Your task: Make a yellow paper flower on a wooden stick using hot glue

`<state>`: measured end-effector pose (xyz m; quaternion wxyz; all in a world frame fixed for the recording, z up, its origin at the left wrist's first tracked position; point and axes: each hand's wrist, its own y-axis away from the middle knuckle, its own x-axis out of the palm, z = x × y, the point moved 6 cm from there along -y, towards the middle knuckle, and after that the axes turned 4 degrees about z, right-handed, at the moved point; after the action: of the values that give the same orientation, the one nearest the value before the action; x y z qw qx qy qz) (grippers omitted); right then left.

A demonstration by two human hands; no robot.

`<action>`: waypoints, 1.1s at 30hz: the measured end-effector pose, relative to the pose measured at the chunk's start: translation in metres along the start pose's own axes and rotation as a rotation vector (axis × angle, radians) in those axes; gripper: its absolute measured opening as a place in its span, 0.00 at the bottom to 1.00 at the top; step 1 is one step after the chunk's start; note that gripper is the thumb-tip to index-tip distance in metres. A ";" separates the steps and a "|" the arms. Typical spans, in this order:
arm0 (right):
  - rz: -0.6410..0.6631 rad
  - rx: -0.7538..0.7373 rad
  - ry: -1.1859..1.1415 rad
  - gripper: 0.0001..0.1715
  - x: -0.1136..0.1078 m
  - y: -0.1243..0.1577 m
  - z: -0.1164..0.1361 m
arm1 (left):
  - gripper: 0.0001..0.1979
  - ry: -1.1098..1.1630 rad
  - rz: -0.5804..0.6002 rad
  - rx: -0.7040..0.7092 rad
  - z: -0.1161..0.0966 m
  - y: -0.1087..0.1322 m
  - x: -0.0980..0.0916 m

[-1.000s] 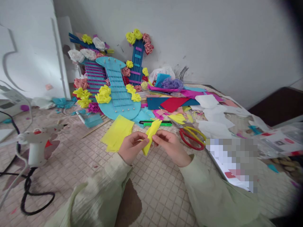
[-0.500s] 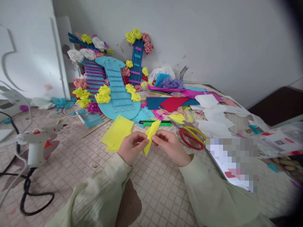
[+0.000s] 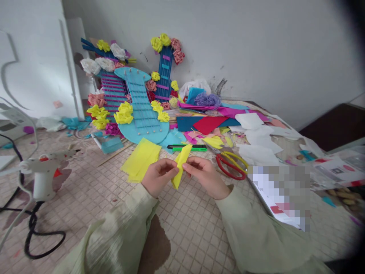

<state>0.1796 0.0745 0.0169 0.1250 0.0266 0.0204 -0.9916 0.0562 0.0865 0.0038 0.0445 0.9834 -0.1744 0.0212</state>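
Observation:
Both hands meet over the tiled floor on a narrow folded yellow paper strip (image 3: 181, 163). My left hand (image 3: 157, 177) pinches its lower middle with thumb and fingers closed. My right hand (image 3: 205, 176) grips the same strip from the right, fingers closed on it. The strip stands tilted, its top pointing up and to the right. A stack of flat yellow paper sheets (image 3: 142, 159) lies on the floor just beyond my left hand.
Red and yellow scissors (image 3: 231, 164) and a green utility knife (image 3: 188, 148) lie beyond my right hand. A white glue gun (image 3: 42, 173) with black cord stands at left. Blue guitar-shaped crafts (image 3: 142, 108) with paper flowers lean on the wall. Coloured paper scraps (image 3: 216, 123) pile at right.
Almost nothing has changed; the hands and the strip have shifted very slightly upward in view while the fingers keep working the fold.

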 end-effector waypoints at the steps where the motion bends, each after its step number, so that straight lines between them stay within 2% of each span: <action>1: 0.001 0.000 -0.008 0.06 0.000 0.000 0.000 | 0.07 0.010 0.000 -0.006 0.000 0.000 0.000; 17: 0.002 0.018 -0.081 0.06 0.001 0.000 -0.003 | 0.08 0.088 0.015 -0.054 0.001 0.001 0.002; 27: 0.004 0.023 -0.060 0.07 0.001 0.000 -0.001 | 0.08 0.201 0.045 -0.118 0.012 -0.001 0.003; 33: -0.008 0.021 -0.043 0.07 0.001 0.001 -0.001 | 0.09 0.155 0.040 -0.105 0.010 0.000 0.004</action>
<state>0.1787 0.0735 0.0159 0.1213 0.0064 0.0073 -0.9926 0.0603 0.0843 -0.0058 0.1090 0.9715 -0.1908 0.0889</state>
